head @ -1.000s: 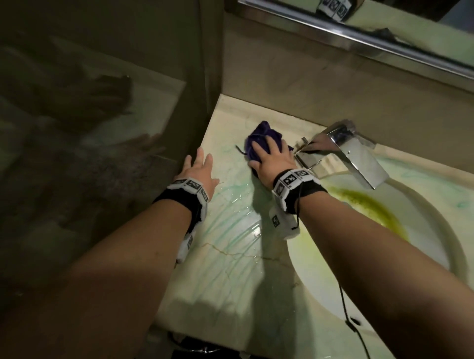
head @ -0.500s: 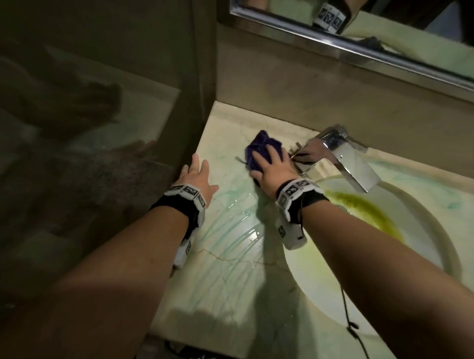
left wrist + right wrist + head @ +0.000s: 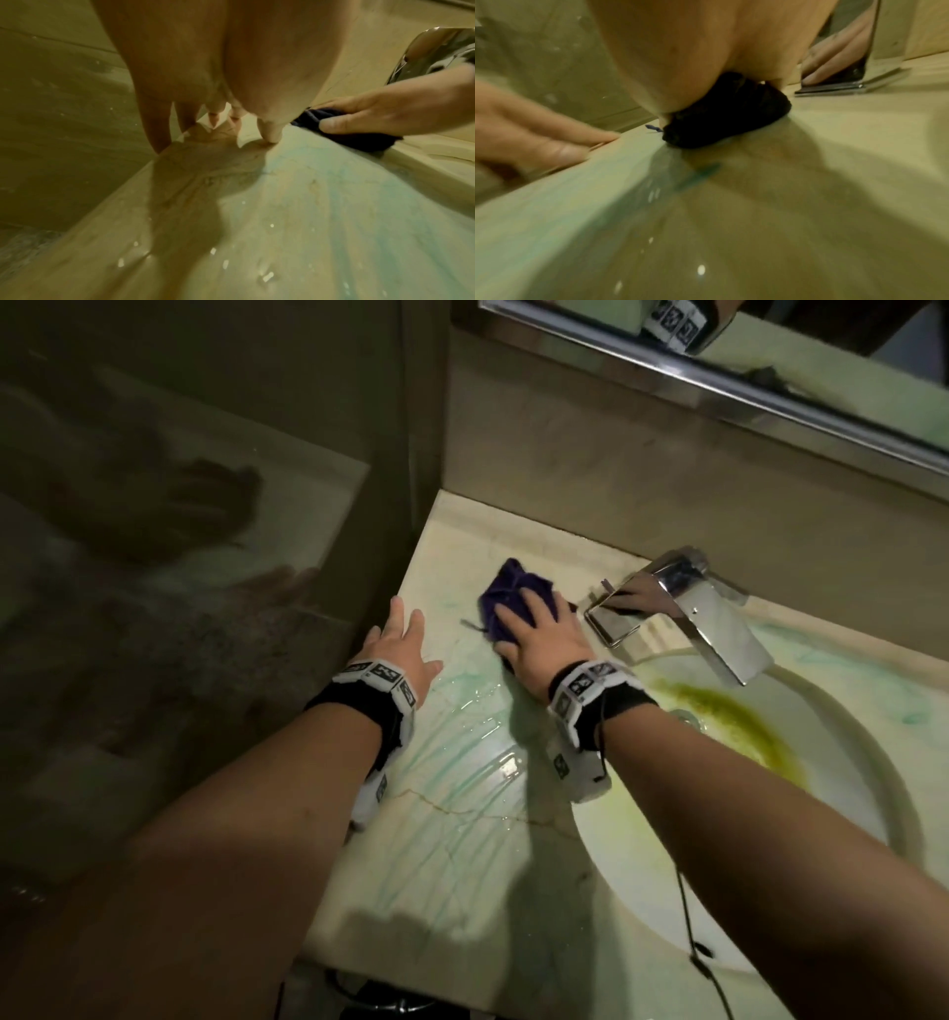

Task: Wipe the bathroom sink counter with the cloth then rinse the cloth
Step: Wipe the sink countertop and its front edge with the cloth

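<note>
Dim yellowish light; glare on wet counter [image 3: 464,762]; wrist views blurred, edges distorted.

Both forearms reach forward, each wrist wrapped in a black band with white marker tags. The left hand [image 3: 398,649] lies flat, fingers straight and slightly spread, fingertips [image 3: 270,132] down on the table [image 3: 452,839]. The right hand [image 3: 539,639] presses palm-down, fingers seemingly extended, thumb tucked at its side.

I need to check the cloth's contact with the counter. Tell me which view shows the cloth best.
The right wrist view: the cloth sits bunched and flat on the counter under the right hand. The head view shows its purple top, mostly covered by fingers. The left wrist view shows only a dark edge.
</note>
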Motion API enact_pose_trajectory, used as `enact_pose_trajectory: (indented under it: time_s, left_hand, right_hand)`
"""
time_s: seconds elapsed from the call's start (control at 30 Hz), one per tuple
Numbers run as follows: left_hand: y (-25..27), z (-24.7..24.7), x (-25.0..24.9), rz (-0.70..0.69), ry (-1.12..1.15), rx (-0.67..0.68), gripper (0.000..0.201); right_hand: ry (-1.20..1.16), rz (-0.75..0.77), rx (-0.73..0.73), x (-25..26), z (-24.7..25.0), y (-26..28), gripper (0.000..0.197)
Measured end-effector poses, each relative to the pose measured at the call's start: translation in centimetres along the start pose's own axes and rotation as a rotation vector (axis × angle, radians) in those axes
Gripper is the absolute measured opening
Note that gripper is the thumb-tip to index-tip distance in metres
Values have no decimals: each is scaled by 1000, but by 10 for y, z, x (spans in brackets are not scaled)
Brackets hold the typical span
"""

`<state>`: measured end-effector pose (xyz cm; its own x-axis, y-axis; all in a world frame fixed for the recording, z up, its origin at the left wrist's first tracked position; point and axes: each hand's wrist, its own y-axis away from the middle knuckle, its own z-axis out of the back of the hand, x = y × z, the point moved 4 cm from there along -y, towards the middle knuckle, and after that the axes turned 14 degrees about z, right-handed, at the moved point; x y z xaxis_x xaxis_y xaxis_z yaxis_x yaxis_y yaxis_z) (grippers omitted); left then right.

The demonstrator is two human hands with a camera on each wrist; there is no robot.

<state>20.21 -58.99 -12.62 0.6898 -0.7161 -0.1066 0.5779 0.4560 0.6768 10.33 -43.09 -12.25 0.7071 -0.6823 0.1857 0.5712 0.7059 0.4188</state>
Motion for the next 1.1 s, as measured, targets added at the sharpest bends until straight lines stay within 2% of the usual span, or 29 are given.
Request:
enact_pose_trajectory:
  time_s: [0.13, 0.23, 0.37, 0.5, 0.6, 0.7, 0.77, 0.83, 0.97, 1.1]
  left_hand:
    - [-2, -5, 2, 5, 7, -18, 71]
    - [-3, -6, 2, 0, 4, -28, 71]
    - [-5, -5, 3, -15, 6, -34, 72]
    - [-5, -4, 4, -14, 11, -29, 72]
    - [-7, -7, 6, -17, 12, -36, 72]
    - [-6, -7, 7, -19, 6, -38, 72]
    - [-4, -5, 5, -30, 6, -33, 72]
    - [-4, -4, 4, -32, 1, -24, 72]
    - [-1, -3, 7, -28, -24, -13, 72]
    - [1, 3, 4, -13, -68, -7, 71]
  right_hand:
    - [-83, -106, 6, 0, 14, -37, 54]
    - [-51, -34, -7, 28, 12, -44, 53]
    - [5, 88, -24, 37, -6, -5, 52]
    - [-51, -82, -30, -1, 3, -6, 52]
    - [-123, -155, -40, 5, 13, -39, 53]
    - [-120, -65, -25, 36, 7, -43, 54]
    - [-64, 17, -14, 49, -5, -19, 53]
    - [-26, 43, -12, 40, -16, 11, 53]
    - [-59, -97, -16, 2, -16, 30, 53]
    - [-116, -174, -34, 13, -9, 4, 53]
